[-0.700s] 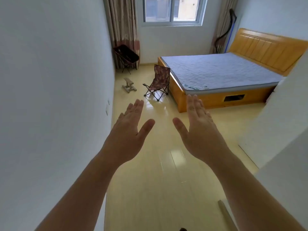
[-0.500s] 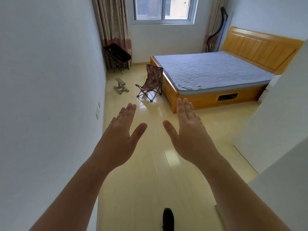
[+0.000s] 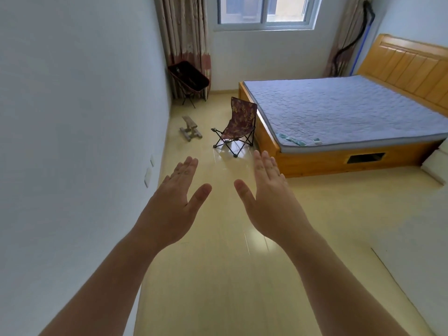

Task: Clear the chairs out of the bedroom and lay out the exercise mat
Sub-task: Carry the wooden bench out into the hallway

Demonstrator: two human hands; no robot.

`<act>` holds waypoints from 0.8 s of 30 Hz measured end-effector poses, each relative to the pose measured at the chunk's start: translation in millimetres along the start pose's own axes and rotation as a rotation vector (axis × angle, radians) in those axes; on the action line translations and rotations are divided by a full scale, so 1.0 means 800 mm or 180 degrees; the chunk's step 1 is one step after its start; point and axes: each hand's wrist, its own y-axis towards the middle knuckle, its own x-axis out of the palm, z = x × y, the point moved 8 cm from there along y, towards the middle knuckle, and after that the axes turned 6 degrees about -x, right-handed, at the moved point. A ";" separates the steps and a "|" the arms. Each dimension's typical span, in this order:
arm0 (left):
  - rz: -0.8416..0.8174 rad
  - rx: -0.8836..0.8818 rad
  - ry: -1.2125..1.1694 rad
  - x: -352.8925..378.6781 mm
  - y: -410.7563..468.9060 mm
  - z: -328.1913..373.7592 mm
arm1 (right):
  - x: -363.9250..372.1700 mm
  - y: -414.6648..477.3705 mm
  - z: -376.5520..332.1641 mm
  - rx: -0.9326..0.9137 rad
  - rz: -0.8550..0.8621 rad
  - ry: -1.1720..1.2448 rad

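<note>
Both hands, left hand (image 3: 174,202) and right hand (image 3: 269,197), reach forward with fingers straight and empty toward the patterned folding chair (image 3: 238,124), standing well ahead beside the bed (image 3: 339,117), slightly nearer the right.

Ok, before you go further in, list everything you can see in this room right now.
folding chair: one, dark red leaf print, on the floor beside the bed
camp chair: one, black with red edge, far left corner, in front of a curtain
stool: one, pale wood, on the floor near the left wall
bed: one, orange wood frame, right of the chairs
mattress: one, grey-blue, on the bed
window: one, white frame, far wall
curtains: two, beige and brown, either side of the window
wall sockets: two, white, left wall
left hand: open, empty, held out ahead
right hand: open, empty, held out ahead
</note>
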 end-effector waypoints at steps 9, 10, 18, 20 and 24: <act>0.0053 -0.0288 -0.0174 0.009 0.182 -0.107 | 0.102 0.204 0.017 -0.0128 -0.0263 0.0116; 0.0048 -0.0281 -0.0168 0.009 0.200 -0.117 | 0.110 0.223 0.019 -0.0143 -0.0252 0.0087; -0.0036 -0.0228 -0.0194 -0.019 0.422 -0.228 | 0.177 0.452 0.012 -0.0109 -0.0169 -0.0047; -0.0033 -0.0186 -0.0235 -0.021 0.473 -0.243 | 0.189 0.496 0.015 -0.0078 -0.0158 -0.0077; -0.0070 -0.0120 -0.0296 -0.009 0.570 -0.269 | 0.220 0.587 0.037 0.0038 -0.0203 -0.0078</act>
